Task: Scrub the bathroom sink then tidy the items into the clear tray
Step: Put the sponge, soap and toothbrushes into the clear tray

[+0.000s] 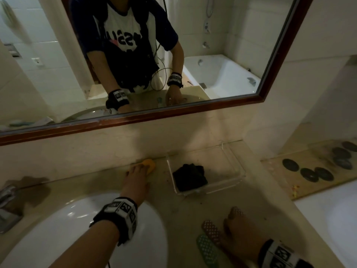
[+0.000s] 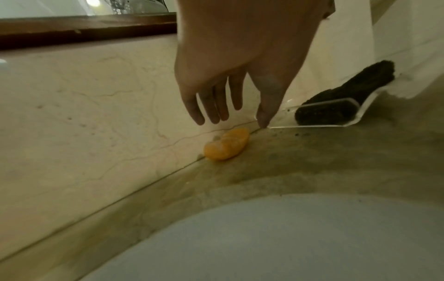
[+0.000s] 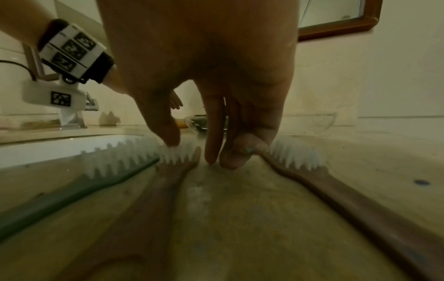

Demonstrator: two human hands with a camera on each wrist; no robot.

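My left hand (image 1: 139, 168) reaches over the white sink (image 1: 77, 229) to an orange soap bar (image 1: 149, 164) lying at the foot of the back wall. In the left wrist view the left hand (image 2: 230, 121) hovers just above the soap (image 2: 227, 146) with straight fingers, holding nothing. The clear tray (image 1: 231, 176) stands right of the soap with a black cloth (image 1: 190, 179) inside. My right hand (image 1: 234, 215) rests its fingertips (image 3: 211, 157) on the counter among three toothbrushes: a green one (image 3: 72, 190), a brown one (image 3: 168, 180) and another brown one (image 3: 336, 190).
A chrome faucet (image 1: 7, 200) stands at the sink's left. A wood-framed mirror (image 1: 173, 117) hangs above the counter. To the right lie a mat with dark round pads (image 1: 316, 171) and a white bathtub edge (image 1: 328, 219). Dark specks dot the counter (image 1: 193, 206).
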